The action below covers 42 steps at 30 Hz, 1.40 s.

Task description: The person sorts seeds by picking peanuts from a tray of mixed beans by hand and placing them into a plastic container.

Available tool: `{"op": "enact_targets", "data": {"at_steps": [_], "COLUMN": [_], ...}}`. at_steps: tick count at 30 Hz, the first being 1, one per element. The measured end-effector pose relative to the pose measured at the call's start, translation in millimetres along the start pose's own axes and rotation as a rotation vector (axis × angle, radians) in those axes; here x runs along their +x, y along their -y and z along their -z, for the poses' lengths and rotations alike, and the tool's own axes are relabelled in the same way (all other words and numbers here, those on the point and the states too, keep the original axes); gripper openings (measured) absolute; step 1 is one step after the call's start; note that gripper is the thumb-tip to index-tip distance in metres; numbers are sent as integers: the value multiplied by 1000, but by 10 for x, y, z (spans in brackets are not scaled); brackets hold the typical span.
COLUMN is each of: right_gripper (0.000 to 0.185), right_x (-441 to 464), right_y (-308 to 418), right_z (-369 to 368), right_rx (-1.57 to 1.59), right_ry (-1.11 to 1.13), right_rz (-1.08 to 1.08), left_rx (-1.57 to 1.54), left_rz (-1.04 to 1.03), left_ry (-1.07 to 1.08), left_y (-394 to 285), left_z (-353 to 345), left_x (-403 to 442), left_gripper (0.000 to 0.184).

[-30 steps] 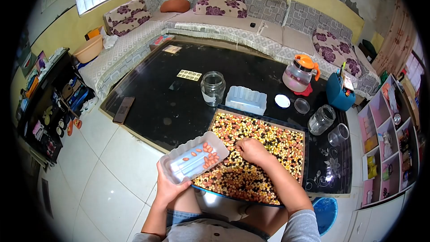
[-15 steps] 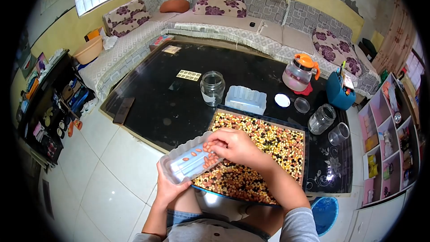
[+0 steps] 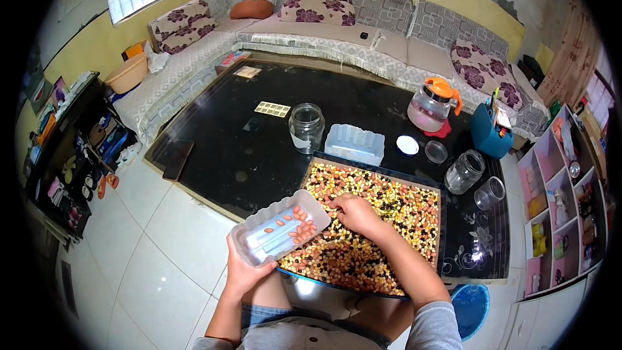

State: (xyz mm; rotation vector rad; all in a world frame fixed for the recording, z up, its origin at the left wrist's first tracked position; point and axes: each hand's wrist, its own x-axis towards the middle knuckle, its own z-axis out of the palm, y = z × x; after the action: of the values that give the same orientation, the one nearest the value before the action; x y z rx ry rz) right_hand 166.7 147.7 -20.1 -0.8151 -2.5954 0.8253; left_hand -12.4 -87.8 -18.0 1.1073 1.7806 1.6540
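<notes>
My left hand (image 3: 248, 266) grips a clear plastic container (image 3: 256, 246), tilted beside the near left corner of the tray. Several reddish peanuts (image 3: 299, 227) lie inside it, mostly at its right end. A large tray (image 3: 442, 233) is filled with mixed yellow corn kernels, black beans and peanuts (image 3: 395, 214). Just right of the container, my right hand (image 3: 359, 214) reaches down to the mix with its fingertips drawn together. Whatever those fingertips hold, if anything, is too small to make out.
Behind the tray on the black table (image 3: 220, 129) stand a glass jar (image 3: 306, 129) and a second plastic container (image 3: 354, 146). To the right are a jug with an orange lid (image 3: 431, 107), a white lid (image 3: 407, 145), another jar (image 3: 465, 172) and a small clear cup (image 3: 490, 193).
My right hand has moved out of the plastic container, rightward to the mix in the tray. Peanuts in the container are now uncovered. My left hand keeps its hold.
</notes>
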Motion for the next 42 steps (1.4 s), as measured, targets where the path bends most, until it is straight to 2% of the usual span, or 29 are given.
{"op": "enact_targets", "data": {"at_steps": [2, 9, 15, 18, 22, 24, 27, 28, 33, 36, 42], "right_gripper": [30, 24, 16, 10, 11, 12, 13, 15, 17, 18, 18], "right_x": [-19, -32, -21, -7, 24, 39, 33, 38, 82, 111, 124], "right_y": [-13, -36, -75, 379, 846, 959, 1001, 963, 568, 301, -9], "right_z": [-34, -23, 81, 447, 545, 498, 494, 522, 462, 225, -131], "right_rx": [-67, -169, -132, 18, 160, 136, 181, 187, 171, 86, -69], "right_ry": [4, 96, -15, -208, -235, -176, -200, -271, -273, -107, 10], "right_rz": [25, 21, 38, 123, 244, 394, 406, 422, 221, 96, 117], "left_rx": [-2, -9, -21, -21, -43, -26, -10, -10, -21, -24, -10], "left_rz": [-3, -29, -21, -17, -17, -23, -27, -25, -3, -5, -13], "left_ry": [6, 8, 7, 10, 10, 6, 7, 5, 9, 12, 14], "left_y": [21, 32, 22, 28, 33, 46, 64, 68, 32, 50, 2], "left_z": [-1, 1, -5, -2, -11, -7, 0, 1, -8, -7, 0], "left_x": [4, 13, 14, 15, 16, 16, 22, 21, 19, 21, 29], "left_gripper": [92, 91, 90, 90, 90, 91, 91, 91, 92, 92, 92]}}
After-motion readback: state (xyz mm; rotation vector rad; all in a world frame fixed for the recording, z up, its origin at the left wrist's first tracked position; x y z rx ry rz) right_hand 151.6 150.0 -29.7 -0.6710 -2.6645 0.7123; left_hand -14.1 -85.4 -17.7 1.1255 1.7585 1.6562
